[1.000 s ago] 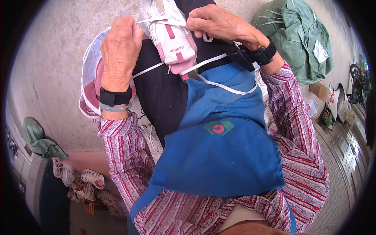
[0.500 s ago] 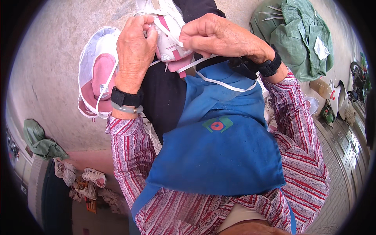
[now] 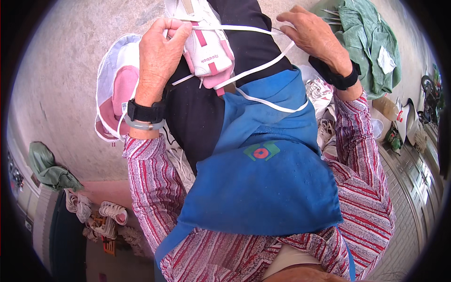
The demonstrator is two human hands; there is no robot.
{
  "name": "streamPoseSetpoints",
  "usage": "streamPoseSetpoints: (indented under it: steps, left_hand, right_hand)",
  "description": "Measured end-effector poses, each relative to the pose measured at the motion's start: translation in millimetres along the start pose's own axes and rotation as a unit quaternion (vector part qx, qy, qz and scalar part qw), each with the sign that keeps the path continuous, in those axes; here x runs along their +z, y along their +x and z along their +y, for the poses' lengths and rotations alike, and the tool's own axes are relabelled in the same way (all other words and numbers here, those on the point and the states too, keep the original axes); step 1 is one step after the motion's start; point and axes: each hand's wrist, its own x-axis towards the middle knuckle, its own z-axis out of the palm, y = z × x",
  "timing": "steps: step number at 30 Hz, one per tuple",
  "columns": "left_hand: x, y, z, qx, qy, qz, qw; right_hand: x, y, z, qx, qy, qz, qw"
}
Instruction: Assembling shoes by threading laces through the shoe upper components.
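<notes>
A white and pink shoe upper (image 3: 209, 54) lies on my thigh, over dark trousers and a blue apron (image 3: 263, 188). My left hand (image 3: 162, 51) is closed at the upper's left side, thumb and forefinger pinched by the lacing. From there a white shoelace (image 3: 244, 28) runs taut to the right. Out over the right side, my right hand (image 3: 314, 37) grips that lace between thumb and fingers. The rest of it loops back to the pink end of the upper and across the apron.
On the floor at the left stands a white and pink lined shoe piece (image 3: 124, 87). A green sack (image 3: 371, 51) sits at the upper right. More white shoe pieces (image 3: 319, 96) lie beside my right thigh. Several shoes (image 3: 112, 212) rest at the lower left, near another green sack (image 3: 49, 164).
My right hand has moved right and away from the upper, drawing the lace out taut. My left hand stays at the upper's left side. More of the upper now shows.
</notes>
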Motion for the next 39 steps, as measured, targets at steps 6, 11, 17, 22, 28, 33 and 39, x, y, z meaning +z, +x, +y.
streamPoseSetpoints:
  steps: [6, 11, 17, 22, 28, 33, 39]
  left_hand:
    - [-2.9, 12.9, -17.6, -0.097, 0.071, -0.063, 0.991]
    - [-3.8, 10.4, -21.2, -0.191, -0.108, -0.094, 0.971]
    - [4.8, 1.6, -22.7, -0.024, -0.052, -0.045, 0.997]
    - [2.8, 6.2, -21.4, -0.100, -0.066, -0.066, 0.991]
    - [-3.5, 2.7, -8.9, -0.099, -0.054, -0.023, 0.993]
    - [-48.9, -33.3, 0.8, -0.107, -0.190, -0.019, 0.976]
    - [-58.4, -61.1, 8.1, -0.117, -0.101, 0.022, 0.988]
  right_hand:
    - [6.0, 44.2, -75.7, 0.043, 0.314, 0.167, 0.934]
    - [40.4, 65.1, -77.9, -0.011, 0.262, 0.290, 0.920]
    - [27.6, 57.9, -67.9, 0.031, 0.296, 0.114, 0.948]
    - [7.8, 64.5, -45.5, 0.031, 0.322, -0.061, 0.944]
    - [-7.1, 72.9, -6.1, 0.099, 0.310, -0.147, 0.934]
    - [6.6, 52.1, -13.3, 0.083, 0.144, 0.133, 0.977]
    - [18.7, 75.0, -75.1, 0.015, 0.316, 0.230, 0.920]
